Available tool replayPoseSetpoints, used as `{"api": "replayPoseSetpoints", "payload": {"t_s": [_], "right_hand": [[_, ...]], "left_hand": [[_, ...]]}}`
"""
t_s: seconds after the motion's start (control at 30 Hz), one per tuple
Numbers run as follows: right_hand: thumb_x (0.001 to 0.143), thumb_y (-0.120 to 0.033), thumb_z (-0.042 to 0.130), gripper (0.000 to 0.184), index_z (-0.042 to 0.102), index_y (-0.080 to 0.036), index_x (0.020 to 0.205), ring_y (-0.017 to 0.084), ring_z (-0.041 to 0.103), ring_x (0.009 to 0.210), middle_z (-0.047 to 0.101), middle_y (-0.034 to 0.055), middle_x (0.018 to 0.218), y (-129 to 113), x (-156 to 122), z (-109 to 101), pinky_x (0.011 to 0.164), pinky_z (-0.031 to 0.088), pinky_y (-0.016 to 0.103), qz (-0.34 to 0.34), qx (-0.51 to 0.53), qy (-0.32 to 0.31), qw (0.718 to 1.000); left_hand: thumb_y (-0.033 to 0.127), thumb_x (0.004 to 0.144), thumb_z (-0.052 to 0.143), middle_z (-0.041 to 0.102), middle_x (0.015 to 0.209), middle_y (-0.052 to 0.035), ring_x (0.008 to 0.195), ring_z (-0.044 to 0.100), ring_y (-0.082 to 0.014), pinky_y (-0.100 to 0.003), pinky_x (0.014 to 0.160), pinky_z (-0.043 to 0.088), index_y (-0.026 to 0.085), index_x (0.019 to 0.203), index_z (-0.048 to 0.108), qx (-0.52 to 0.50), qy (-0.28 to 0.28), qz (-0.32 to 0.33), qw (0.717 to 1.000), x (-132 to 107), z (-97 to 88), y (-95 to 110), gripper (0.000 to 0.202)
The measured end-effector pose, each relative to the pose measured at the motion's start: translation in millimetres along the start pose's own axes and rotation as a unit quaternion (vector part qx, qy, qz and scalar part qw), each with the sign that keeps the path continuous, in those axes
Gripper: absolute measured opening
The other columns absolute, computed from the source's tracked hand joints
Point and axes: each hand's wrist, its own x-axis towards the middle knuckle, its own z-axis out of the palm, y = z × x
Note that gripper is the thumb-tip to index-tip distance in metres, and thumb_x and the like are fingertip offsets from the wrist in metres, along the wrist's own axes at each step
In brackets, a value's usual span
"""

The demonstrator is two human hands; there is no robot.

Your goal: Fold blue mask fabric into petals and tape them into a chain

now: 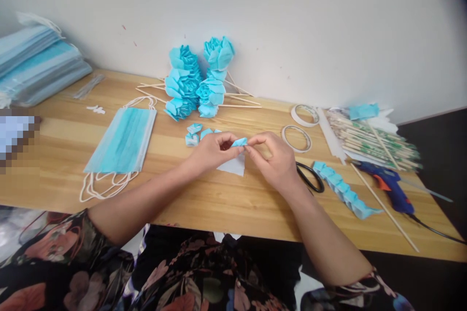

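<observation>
From my feed I see two hands near the middle of the frame, working on one small blue piece. The left hand pinches it between thumb and fingers; the right hand has thumb and forefinger closed on its right end. One pale sheet lies beneath them. Just left of the hands I count two folded blue bits, with more partly hidden. At upper centre, blue flowers on sticks bunch too tightly for me to count. Left of centre sits one stack of masks. On the right I count two tape rolls, one black handle loop, one pleated blue strip and one glue gun.
</observation>
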Motion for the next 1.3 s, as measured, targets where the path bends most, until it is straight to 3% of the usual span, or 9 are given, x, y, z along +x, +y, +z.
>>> {"api": "replayPoseSetpoints", "payload": {"t_s": [0.17,0.37,0.67,0.83,0.97,1.13,1.3], "right_hand": [[0.086,-0.023,0.066,0.017,0.059,-0.027,0.101,0.02,0.071,0.082,0.073,0.0005,0.087,-1.2,-2.2,0.9,0.08,0.055,0.037,0.075,0.066,0.019,0.995],[0.09,-0.029,0.062,0.027,0.057,-0.026,0.117,0.017,0.069,0.084,0.072,0.0005,0.091,0.8,-2.2,0.9,0.082,0.056,0.036,0.109,0.155,-0.023,0.982],[0.088,-0.028,0.064,0.029,0.06,-0.025,0.116,0.015,0.065,0.075,0.068,-0.0015,0.082,4.0,-2.9,5.6,0.076,0.055,0.033,0.138,0.189,-0.008,0.972],[0.088,-0.031,0.064,0.029,0.06,-0.025,0.116,0.016,0.065,0.076,0.068,-0.0009,0.082,7.1,-0.9,2.7,0.077,0.055,0.033,0.146,0.191,0.013,0.971],[0.092,-0.034,0.059,0.028,0.06,-0.024,0.118,0.016,0.065,0.073,0.068,-0.0006,0.08,7.1,-0.8,0.5,0.071,0.054,0.031,0.157,0.192,0.009,0.969],[0.094,-0.039,0.056,0.039,0.056,-0.024,0.13,0.017,0.066,0.08,0.069,0.0024,0.088,7.5,-0.9,1.7,0.075,0.054,0.034,0.171,0.23,-0.032,0.957],[0.085,-0.028,0.065,0.049,0.055,-0.023,0.132,0.016,0.063,0.08,0.064,0.0,0.087,10.4,-1.5,8.6,0.079,0.054,0.034,0.183,0.249,-0.069,0.949]], "left_hand": [[0.037,0.077,0.062,0.037,0.058,0.0052,0.056,0.031,-0.0082,-0.024,0.052,0.023,0.016,0.063,0.052,0.028,0.006,0.005,1.0,-1.0,-0.2,2.9,0.027],[0.039,0.079,0.061,0.032,0.058,0.0054,0.056,0.029,-0.008,-0.024,0.051,0.022,0.018,0.059,0.043,0.025,0.0,0.005,1.0,-2.9,-1.3,3.6,0.035],[0.044,0.08,0.06,0.037,0.057,0.005,0.055,0.032,-0.0081,-0.024,0.051,0.023,0.017,0.062,0.05,0.025,-0.045,0.008,0.999,-2.9,-2.7,2.0,0.034],[0.042,0.08,0.061,0.05,0.063,0.0026,0.058,0.039,-0.0089,-0.023,0.052,0.029,0.015,0.076,0.063,-0.018,-0.025,0.009,0.999,-0.4,-4.6,2.4,0.027],[0.035,0.075,0.064,0.054,0.065,0.0023,0.058,0.041,-0.0081,-0.022,0.053,0.031,0.015,0.072,0.063,-0.017,-0.017,-0.01,1.0,0.7,-3.6,1.0,0.02],[0.038,0.076,0.066,0.049,0.059,0.0048,0.053,0.038,-0.0071,-0.022,0.051,0.03,0.015,0.072,0.062,-0.072,0.015,-0.037,0.997,0.3,-3.8,1.1,0.024],[0.042,0.074,0.069,0.045,0.056,0.0058,0.052,0.037,-0.0069,-0.022,0.05,0.029,0.015,0.071,0.061,-0.075,0.014,-0.046,0.996,0.6,-4.5,0.1,0.029]]}}
